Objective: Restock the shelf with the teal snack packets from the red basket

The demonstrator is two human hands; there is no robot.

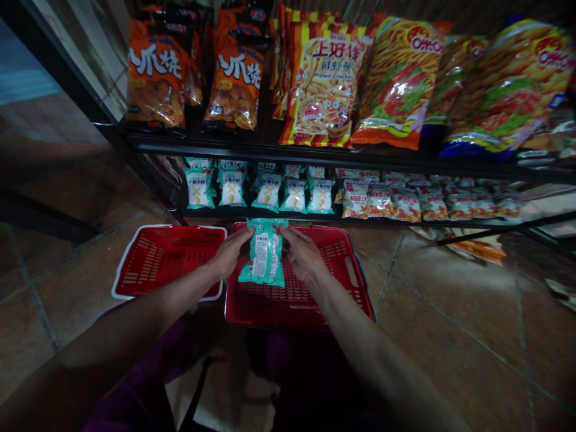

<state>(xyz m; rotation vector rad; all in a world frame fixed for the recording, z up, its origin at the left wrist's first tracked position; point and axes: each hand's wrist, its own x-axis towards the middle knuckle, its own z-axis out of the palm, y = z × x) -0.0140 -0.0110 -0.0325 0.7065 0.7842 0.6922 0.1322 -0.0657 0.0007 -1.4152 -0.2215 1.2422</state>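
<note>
Between my two hands is a teal snack bag (267,252), its printed back panel facing up. My left hand (234,252) grips its left upper edge, and my right hand (302,249) grips the right upper edge. The bag hangs over the red shopping basket (351,270) on the floor, whose slotted bottom shows around it. Beyond my hands, several matching teal bags (269,191) stand in a row on the lower shelf, fronts facing me.
A second red basket with a white rim (168,227) sits to the left. The dark shelf edge (252,148) crosses above, carrying orange snack bags (155,78) and prawn cracker bags (321,84). Smaller red-and-white packs (407,204) fill the lower shelf's right. Tiled floor (432,336) lies right.
</note>
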